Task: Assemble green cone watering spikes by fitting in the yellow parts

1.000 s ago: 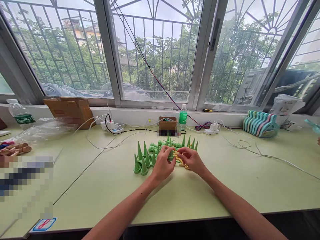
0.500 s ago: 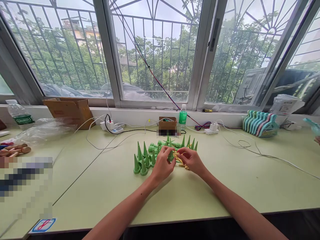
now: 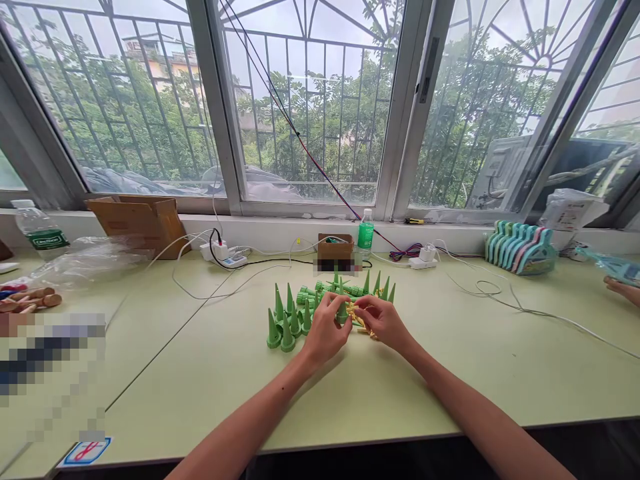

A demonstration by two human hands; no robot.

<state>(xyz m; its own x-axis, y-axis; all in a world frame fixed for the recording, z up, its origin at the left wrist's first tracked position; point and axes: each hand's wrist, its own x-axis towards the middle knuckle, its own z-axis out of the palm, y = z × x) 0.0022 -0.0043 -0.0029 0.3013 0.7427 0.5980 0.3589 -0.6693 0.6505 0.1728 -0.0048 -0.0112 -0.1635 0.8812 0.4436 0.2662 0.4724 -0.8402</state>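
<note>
My left hand (image 3: 327,327) is closed around a green plastic cone (image 3: 342,309) that points upward. Close against it, my right hand (image 3: 385,321) pinches a small yellow piece (image 3: 351,311), held at the cone's side; the fingertips partly hide it. Under and behind the right hand lies a pile of small yellow pieces (image 3: 371,333). Several green cones (image 3: 287,339) stand upright on their round bases left of my hands, and more green cones (image 3: 377,283) stand behind the right hand. Green ribbed parts (image 3: 304,296) lie on their sides between them.
A small cardboard box (image 3: 335,248) and a green-labelled bottle (image 3: 365,232) stand at the back. White cables (image 3: 487,290) cross the table (image 3: 500,360). Blue and pink plastic pieces (image 3: 520,250) stand in a row at right. Another person's hand (image 3: 623,288) holds blue wrapped goods at the right edge.
My hands keep nearly the same place and hold. At the right edge, the other person's hand and the blue wrapped goods have come further into view.
</note>
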